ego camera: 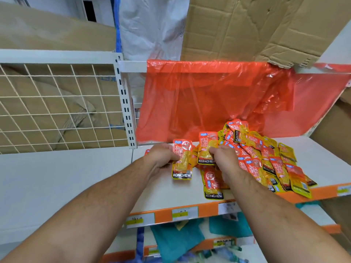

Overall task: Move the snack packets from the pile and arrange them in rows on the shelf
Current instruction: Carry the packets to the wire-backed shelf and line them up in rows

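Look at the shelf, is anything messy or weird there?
The snack packets lie in a jumbled pile on the right of the shelf, facing every way, and a few hang over its front edge. A red plastic bag is draped across the back, and the cardboard above it is torn.

The left forearm (95,205) and right forearm (275,221) reached forward, bare, and drew close together at the wrists. The left hand (162,156) gripped a snack packet (182,162) in curled fingers. The right hand (227,162), just beside it, pinched a second packet (207,147).
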Action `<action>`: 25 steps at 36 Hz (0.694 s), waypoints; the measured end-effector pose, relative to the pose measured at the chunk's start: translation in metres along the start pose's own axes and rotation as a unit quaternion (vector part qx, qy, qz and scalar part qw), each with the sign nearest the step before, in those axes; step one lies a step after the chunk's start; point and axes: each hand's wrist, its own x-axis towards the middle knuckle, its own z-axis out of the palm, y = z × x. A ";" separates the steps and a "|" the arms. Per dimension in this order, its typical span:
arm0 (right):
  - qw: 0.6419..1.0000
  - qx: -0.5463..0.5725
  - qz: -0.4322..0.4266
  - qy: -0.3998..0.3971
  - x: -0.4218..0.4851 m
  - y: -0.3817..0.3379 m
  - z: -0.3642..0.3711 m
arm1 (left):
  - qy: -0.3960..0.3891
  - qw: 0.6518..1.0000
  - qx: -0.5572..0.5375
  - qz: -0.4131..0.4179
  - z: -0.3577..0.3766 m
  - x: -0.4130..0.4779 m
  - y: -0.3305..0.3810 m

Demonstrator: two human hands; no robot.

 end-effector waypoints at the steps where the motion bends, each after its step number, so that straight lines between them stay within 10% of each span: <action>1: 1.000 0.004 -0.003 -0.017 -0.001 0.000 0.003 | 0.013 1.000 -0.007 0.005 -0.005 0.000 -0.001; 25: 0.959 -0.065 -0.078 -0.263 -0.133 -0.067 0.217 | 0.263 0.958 -0.113 0.019 -0.240 -0.095 -0.075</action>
